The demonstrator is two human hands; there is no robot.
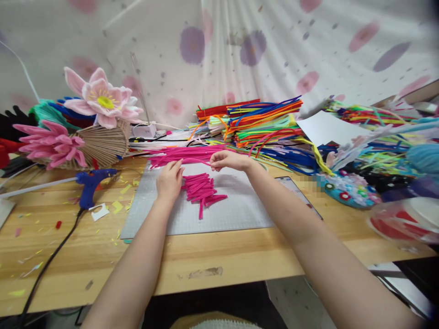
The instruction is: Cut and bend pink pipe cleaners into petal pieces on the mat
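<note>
A bright pink pipe cleaner (pixel 196 160) stretches between my two hands, above the far part of the grey cutting mat (pixel 236 210). My left hand (pixel 169 181) pinches it on the left, fingers closed. On the right, my right hand (pixel 229 161) grips the other end between thumb and fingertips. Just below the hands lies a loose pile of short pink pipe cleaner pieces (pixel 200 188) on the mat. Behind the hands, long pink pipe cleaners (pixel 168 155) lie in a bundle along the mat's far edge.
Bundles of coloured pipe cleaners (pixel 264 119) are stacked at the back. To the left are a blue glue gun (pixel 91 185) with a cord and pipe cleaner flowers (pixel 103 98). A phone (pixel 297 194), a decorated blue piece (pixel 351 189) and a plastic cup (pixel 404 221) stand right.
</note>
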